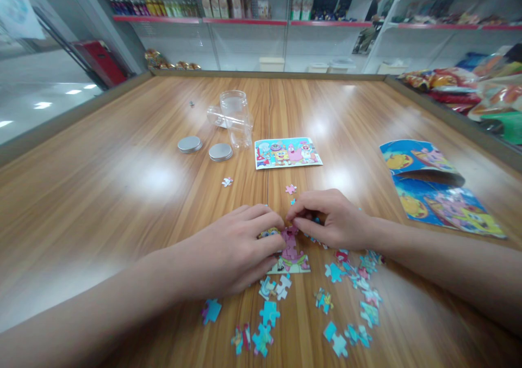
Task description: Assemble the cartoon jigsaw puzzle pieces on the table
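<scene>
A partly joined jigsaw puzzle (pixel 290 251), with pink and green cartoon parts, lies on the wooden table in front of me. My left hand (pixel 248 243) rests over its left side, fingers stretched out and covering much of it. At the upper right edge of the joined part, my right hand (pixel 326 218) pinches a pink puzzle piece (pixel 290 229) between thumb and forefinger; the fingertips partly hide it. Loose puzzle pieces (pixel 269 313) are scattered below and to the right, some under my right hand. Beyond the hands are a pink piece (pixel 291 189) and a pale piece (pixel 227 182).
A cartoon picture card (pixel 287 153) lies past my hands. Left of it are clear plastic jars (pixel 235 118) and silver lids (pixel 221 151). A blue printed bag (pixel 440 188) lies at right. Snack packs (pixel 457 85) flank the table; store shelves (pixel 244 20) stand behind.
</scene>
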A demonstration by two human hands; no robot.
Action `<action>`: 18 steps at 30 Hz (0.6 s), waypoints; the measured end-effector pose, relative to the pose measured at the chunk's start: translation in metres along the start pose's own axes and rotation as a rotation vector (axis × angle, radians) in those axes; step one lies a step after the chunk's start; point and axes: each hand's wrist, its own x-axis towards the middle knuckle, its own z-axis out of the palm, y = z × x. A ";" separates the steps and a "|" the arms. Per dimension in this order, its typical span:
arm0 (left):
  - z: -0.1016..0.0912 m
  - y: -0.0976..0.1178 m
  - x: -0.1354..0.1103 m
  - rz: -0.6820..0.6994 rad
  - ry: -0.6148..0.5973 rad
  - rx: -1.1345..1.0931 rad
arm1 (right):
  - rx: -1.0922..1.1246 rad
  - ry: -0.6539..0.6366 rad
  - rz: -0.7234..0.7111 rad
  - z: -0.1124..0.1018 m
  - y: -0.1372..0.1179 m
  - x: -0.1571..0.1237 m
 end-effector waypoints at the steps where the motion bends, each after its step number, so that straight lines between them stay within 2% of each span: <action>1: 0.000 0.000 0.000 0.001 0.003 -0.002 | -0.004 -0.005 -0.001 0.000 0.000 0.000; 18: -0.001 0.001 0.000 0.004 -0.007 0.023 | -0.037 -0.040 -0.005 -0.001 0.000 0.000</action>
